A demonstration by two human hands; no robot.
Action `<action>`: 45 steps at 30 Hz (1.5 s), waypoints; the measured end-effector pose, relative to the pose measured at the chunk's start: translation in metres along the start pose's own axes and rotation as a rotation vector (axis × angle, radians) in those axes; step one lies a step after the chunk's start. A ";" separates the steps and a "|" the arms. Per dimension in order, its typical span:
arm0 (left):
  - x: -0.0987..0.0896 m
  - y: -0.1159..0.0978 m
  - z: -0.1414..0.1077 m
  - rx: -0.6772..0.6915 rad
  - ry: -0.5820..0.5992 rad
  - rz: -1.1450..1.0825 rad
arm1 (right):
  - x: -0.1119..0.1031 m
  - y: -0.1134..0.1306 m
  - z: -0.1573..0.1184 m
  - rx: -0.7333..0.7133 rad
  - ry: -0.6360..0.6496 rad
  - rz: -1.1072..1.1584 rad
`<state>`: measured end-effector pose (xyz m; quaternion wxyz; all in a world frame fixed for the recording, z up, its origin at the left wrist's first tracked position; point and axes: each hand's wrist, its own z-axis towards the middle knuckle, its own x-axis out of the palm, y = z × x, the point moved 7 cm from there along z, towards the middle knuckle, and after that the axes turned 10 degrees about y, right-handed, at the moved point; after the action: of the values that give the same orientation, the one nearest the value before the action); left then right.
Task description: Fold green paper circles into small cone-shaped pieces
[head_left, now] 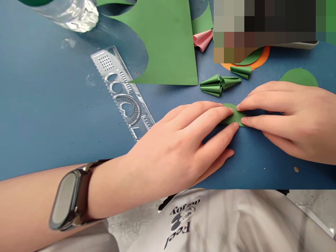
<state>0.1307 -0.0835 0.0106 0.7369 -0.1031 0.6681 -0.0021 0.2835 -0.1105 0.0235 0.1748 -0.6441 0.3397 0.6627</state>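
Note:
A small piece of green paper (231, 109), apparently a folded circle, lies on the blue table under both hands. My left hand (181, 140) reaches in from the left, its fingertips pressing and holding the paper's left part and front edge. From the other side, the thumb and index finger of my right hand (299, 119) hold the paper's right end. Just beyond my fingers lie several rolled green paper cones (211, 85), and another green cone (240, 72) sits a little farther off. A green paper circle (299, 77) is partly hidden behind my right hand.
A clear stencil ruler (122, 91) lies beside my left hand. Behind it are a cut green sheet (168, 42), a pink paper cone (203, 40) and an orange disc (264, 59). A clear bottle (78, 15) is at the upper left. A blurred block covers the upper right.

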 end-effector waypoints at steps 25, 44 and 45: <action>0.004 -0.002 -0.003 -0.022 0.011 0.032 | -0.003 0.005 0.001 -0.016 0.054 -0.021; 0.001 -0.001 0.000 -0.006 0.002 -0.010 | -0.009 0.002 0.002 0.004 0.013 0.013; 0.001 -0.001 0.000 -0.005 0.003 -0.011 | -0.008 0.002 0.002 0.016 0.021 0.021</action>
<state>0.1313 -0.0847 0.0097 0.7356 -0.1086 0.6686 -0.0046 0.2819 -0.1088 0.0314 0.1692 -0.6462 0.3534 0.6549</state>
